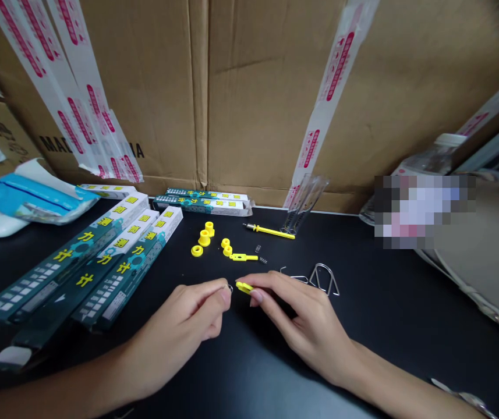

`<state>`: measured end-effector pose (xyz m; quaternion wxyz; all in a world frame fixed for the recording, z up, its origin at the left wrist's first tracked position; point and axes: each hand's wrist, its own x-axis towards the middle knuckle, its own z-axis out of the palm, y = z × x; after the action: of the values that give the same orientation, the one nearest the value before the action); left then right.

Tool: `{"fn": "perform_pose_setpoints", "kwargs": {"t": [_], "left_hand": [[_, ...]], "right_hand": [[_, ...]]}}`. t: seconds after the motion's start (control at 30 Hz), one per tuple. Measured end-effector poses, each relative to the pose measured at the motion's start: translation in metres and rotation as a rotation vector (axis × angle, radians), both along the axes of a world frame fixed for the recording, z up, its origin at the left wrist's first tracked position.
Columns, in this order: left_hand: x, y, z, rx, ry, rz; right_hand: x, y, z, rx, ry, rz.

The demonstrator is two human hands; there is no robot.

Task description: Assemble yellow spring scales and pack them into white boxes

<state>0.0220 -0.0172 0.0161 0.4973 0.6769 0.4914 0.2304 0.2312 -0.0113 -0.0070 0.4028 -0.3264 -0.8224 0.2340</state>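
Observation:
My left hand (188,320) rests on the black table (384,314), thumb and forefinger pinched on a tiny metal ring (230,287). My right hand (301,320) lies just to its right, fingertips closed on a small yellow plastic piece (244,287). The two pieces are nearly touching between my hands. Beyond them lie several yellow plastic caps (205,235), a yellow flat part (244,256), a small spring (263,259), a yellow rod with a metal tip (270,231) and bent wire hooks (323,278).
Several long dark green boxes with yellow characters (96,262) lie at the left, two more (205,201) at the back. A clear plastic tube (304,203) leans on the taped cardboard boxes (249,87). A blue and white packet (26,198) lies far left; a water bottle (428,157) and bag right.

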Motion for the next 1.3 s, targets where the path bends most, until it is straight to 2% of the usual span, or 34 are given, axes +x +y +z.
{"fn": "perform_pose_setpoints", "kwargs": {"t": [0.23,0.53,0.93,1.03,1.2,1.3], "left_hand": [[-0.0021,0.0002,-0.0052,0.041,-0.013,-0.027],[-0.0009,-0.0017,-0.0002,0.062,0.018,-0.058],[-0.0011,-0.0045,0.0022,0.133,0.196,-0.083],[-0.0002,-0.0064,0.0006,0.339,0.329,-0.120],[0.0034,-0.0069,-0.0022,1.024,0.560,-0.116],[0.0068,-0.0045,-0.0034,1.174,0.645,-0.069]], "right_hand": [[-0.0061,-0.0069,0.0021,-0.318,0.098,0.004],[-0.0080,-0.0016,-0.0012,-0.614,0.246,0.041],[-0.0094,-0.0021,0.0002,-0.543,0.228,0.021],[-0.0094,-0.0030,0.0005,-0.517,0.233,0.034],[-0.0076,-0.0055,-0.0006,-0.471,0.261,-0.033],[-0.0060,-0.0057,-0.0022,-0.432,0.260,-0.080]]}}
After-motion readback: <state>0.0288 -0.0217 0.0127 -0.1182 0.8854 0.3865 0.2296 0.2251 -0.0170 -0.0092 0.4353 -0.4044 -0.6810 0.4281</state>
